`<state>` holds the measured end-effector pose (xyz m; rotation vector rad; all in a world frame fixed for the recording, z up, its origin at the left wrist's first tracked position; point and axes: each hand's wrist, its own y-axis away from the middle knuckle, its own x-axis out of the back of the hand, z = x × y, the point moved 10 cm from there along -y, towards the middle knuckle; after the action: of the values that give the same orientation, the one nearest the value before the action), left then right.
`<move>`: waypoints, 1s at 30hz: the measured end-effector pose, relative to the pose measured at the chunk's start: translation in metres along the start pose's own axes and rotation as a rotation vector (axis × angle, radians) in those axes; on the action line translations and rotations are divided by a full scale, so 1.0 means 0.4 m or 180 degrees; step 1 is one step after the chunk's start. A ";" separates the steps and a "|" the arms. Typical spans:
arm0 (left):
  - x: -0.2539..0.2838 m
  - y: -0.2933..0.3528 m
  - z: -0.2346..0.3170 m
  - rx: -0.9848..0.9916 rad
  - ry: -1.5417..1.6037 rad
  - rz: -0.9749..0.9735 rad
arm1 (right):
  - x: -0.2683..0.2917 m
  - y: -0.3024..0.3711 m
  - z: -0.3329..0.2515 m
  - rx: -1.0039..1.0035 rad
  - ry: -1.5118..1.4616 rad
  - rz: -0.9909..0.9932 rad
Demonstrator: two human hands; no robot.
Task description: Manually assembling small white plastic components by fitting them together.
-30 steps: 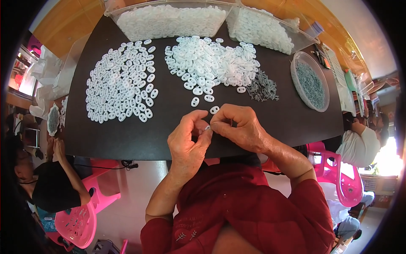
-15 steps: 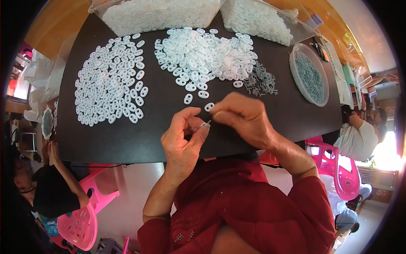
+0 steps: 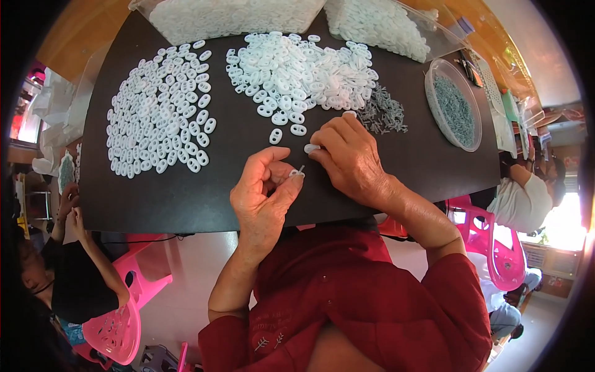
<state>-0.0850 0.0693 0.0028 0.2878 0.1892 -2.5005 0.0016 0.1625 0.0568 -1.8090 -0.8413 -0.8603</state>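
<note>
Between thumb and fingers, my left hand (image 3: 263,201) pinches a small white oval plastic piece (image 3: 295,174), and a thin grey pin (image 3: 302,168) sticks up out of it. My right hand (image 3: 354,162) has its fingertips closed on another white two-holed oval piece (image 3: 311,149), which looks tipped up at the table. Two loose ovals lie just beyond my hands, one of them a white oval piece (image 3: 276,136). Farther off is a heap of white pieces (image 3: 291,68), with a pile of grey pins (image 3: 383,111) at its right.
On the left, many white oval pieces (image 3: 155,118) lie spread out. A clear round tub (image 3: 478,124) of grey pins stands at right. Two clear bins, including a left bin (image 3: 162,36), hold white pieces along the back. A co-worker (image 3: 87,266) sits at left by a pink chair (image 3: 118,335).
My right hand has left the piece in my left hand and closed on the loose oval beyond it. The pin in the left-hand piece now stands uncovered.
</note>
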 end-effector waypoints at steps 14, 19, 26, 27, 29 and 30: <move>-0.033 -0.004 0.026 0.0013 0.1024 0.0173 | 0.072 0.026 -0.034 -0.0553 -0.1301 0.0433; -0.070 -0.006 0.024 0.0028 0.1057 0.0105 | 0.025 0.083 0.050 -0.1779 -0.3484 0.0464; -0.158 -0.013 0.050 -0.0038 0.0995 -0.0103 | 0.065 0.111 0.095 -0.2153 -0.4214 0.0719; -0.169 -0.015 0.051 -0.0018 0.0924 -0.0138 | 0.062 0.116 0.102 -0.2309 -0.4402 0.0574; -0.191 -0.023 0.054 -0.0082 0.0904 -0.0226 | 0.063 0.128 0.123 -0.2470 -0.4615 0.0461; -0.203 -0.024 0.058 -0.0152 0.0917 -0.0288 | 0.068 0.132 0.129 -0.2432 -0.4634 0.0408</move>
<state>-0.0303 0.1177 0.0461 0.6327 0.3855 -2.5299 0.0697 0.1978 0.0393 -3.1213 -1.2868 0.5162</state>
